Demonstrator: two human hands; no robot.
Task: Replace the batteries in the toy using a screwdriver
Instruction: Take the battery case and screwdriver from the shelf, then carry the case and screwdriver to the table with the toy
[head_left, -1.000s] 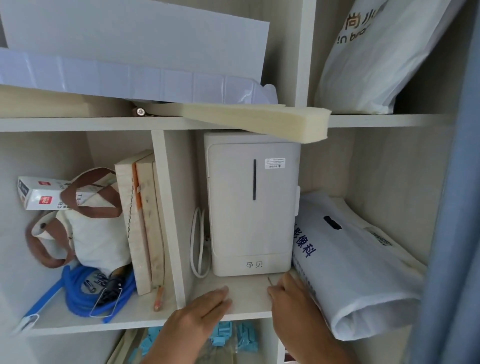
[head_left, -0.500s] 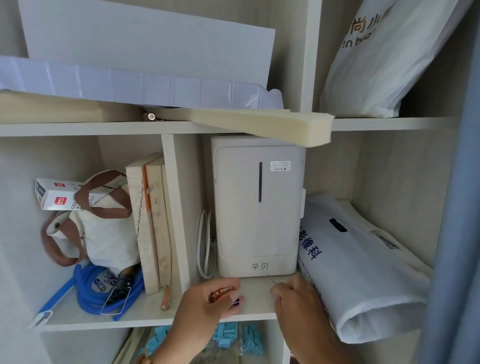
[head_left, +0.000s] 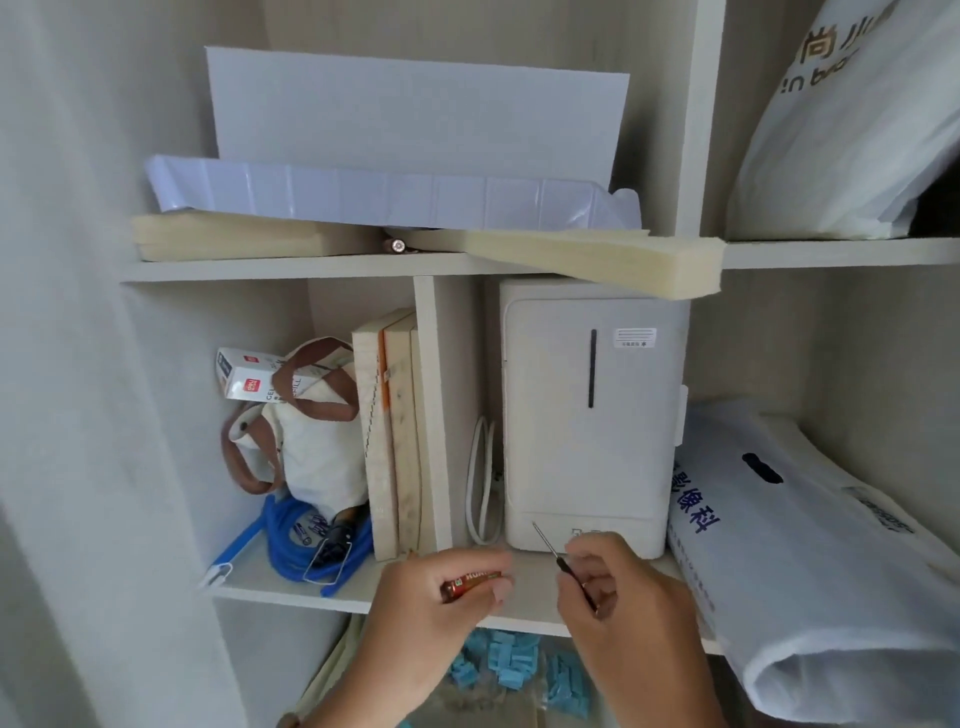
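Batteries (head_left: 470, 583) sit low in the middle of the frame, lying almost flat and pointing left to right, a bit higher at the right end. The left hand (head_left: 436, 613) has its fingers pinching them, palm away. Just to the right, the right hand (head_left: 623, 613) has its fingers curled around a thin screwdriver (head_left: 558, 558) whose tip points up and left. Both hands hover over the shelf (head_left: 291, 592) front edge. Behind stands a white box machine (head_left: 587, 415), near the tip.

A red-and-gold battery (head_left: 470, 583) lies level in fingers beside a thin dark screwdriver (head_left: 563, 564), tip tilted up-left.
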